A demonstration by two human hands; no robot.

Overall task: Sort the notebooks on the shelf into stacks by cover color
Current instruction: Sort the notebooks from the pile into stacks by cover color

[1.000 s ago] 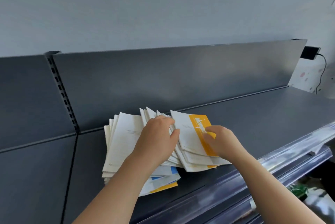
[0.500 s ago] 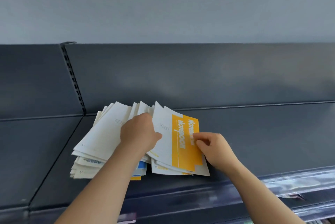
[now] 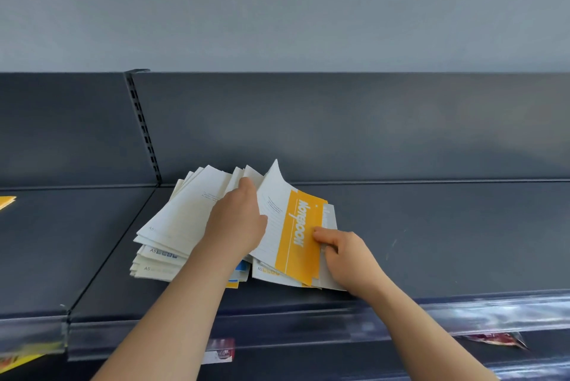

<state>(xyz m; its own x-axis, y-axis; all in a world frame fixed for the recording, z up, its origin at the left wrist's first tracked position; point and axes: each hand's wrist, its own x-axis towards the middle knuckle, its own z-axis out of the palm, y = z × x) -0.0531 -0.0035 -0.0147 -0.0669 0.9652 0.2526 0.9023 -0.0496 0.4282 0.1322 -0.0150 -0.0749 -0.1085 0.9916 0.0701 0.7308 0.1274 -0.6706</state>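
Note:
A fanned pile of notebooks [image 3: 182, 220] lies on the dark grey shelf [image 3: 431, 241], mostly white backs up, with blue and yellow edges showing low in the pile. My left hand [image 3: 236, 221] rests flat on the pile's middle, fingers tucked among the covers. A notebook with a yellow band [image 3: 300, 235] lies on the pile's right side, its far corner curling up. My right hand [image 3: 345, 252] pinches its right edge, thumb on the yellow band.
A yellow notebook corner [image 3: 6, 201] lies on the neighbouring shelf section at far left. A slotted upright [image 3: 143, 127] divides the back panels. A clear price strip [image 3: 462, 316] runs along the shelf's front edge. Bare shelf stretches to the right.
The yellow-banded notebook has lifted off the pile, its far corner now curling up, as my right hand pulls its edge. My left hand stays pressed on the pile. The camera has closed in.

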